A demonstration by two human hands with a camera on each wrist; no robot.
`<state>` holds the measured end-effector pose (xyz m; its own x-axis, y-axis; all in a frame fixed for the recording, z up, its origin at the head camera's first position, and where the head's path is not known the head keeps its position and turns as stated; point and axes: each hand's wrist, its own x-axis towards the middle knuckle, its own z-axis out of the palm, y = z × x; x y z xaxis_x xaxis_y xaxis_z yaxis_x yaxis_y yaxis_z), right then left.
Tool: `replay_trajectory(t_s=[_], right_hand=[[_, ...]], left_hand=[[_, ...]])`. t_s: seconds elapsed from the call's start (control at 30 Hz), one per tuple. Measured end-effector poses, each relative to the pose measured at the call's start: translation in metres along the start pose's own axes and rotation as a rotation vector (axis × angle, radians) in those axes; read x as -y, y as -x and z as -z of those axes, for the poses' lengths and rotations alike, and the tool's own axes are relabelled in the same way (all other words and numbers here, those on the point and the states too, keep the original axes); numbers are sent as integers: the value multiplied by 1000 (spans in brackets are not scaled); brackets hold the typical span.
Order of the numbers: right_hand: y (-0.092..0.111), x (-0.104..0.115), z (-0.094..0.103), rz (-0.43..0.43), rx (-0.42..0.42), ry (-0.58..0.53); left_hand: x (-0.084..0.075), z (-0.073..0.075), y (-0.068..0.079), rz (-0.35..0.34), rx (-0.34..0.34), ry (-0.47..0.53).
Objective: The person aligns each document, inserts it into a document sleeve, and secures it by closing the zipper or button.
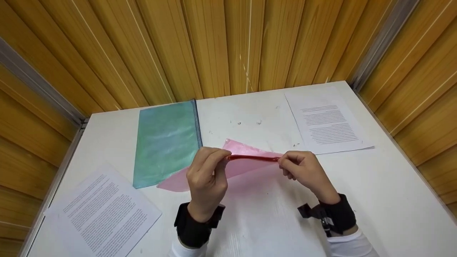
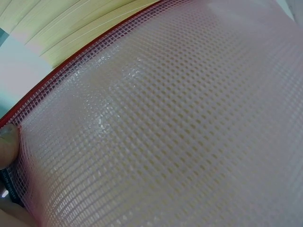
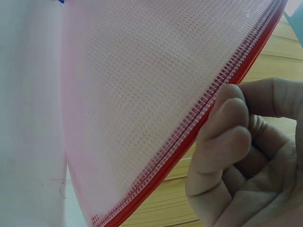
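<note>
A pink mesh zipper pouch is held up over the table, its red zipper edge stretched between both hands. My left hand pinches the zipper edge at its left part, fingers bent over it. At the right part, my right hand pinches the same edge between thumb and fingers. The pouch's see-through mesh fills most of the left wrist view. In the right wrist view, curled fingers grip the red edge, and the mesh hangs down to the left.
Behind the left hand lies a green zipper pouch with a dark edge. Printed sheets are at the front left, and another printed stack lies at the back right. Wood-patterned walls border the white table.
</note>
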<state>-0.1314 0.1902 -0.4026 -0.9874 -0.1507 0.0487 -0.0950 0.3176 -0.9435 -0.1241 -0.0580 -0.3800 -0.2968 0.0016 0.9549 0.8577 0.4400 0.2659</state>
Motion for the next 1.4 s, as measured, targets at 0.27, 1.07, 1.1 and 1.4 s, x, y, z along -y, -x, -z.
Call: replay_trajectory(t_s=[0.27,1.07,1.1,1.4], right_hand=[[0,0,2,19,14,-19],[-11,-31,8,-57,-31,-34],[-11,-30,8,-62,-26,-29],[-6,-5,9,-125,-20,-21]], left_hand=[[0,-2,1,-2,-4,24],[-1,0,-1,-12,-27,17],[-1,0,-2,-14,-28,18],[2,2,-3,-33,-59,23]])
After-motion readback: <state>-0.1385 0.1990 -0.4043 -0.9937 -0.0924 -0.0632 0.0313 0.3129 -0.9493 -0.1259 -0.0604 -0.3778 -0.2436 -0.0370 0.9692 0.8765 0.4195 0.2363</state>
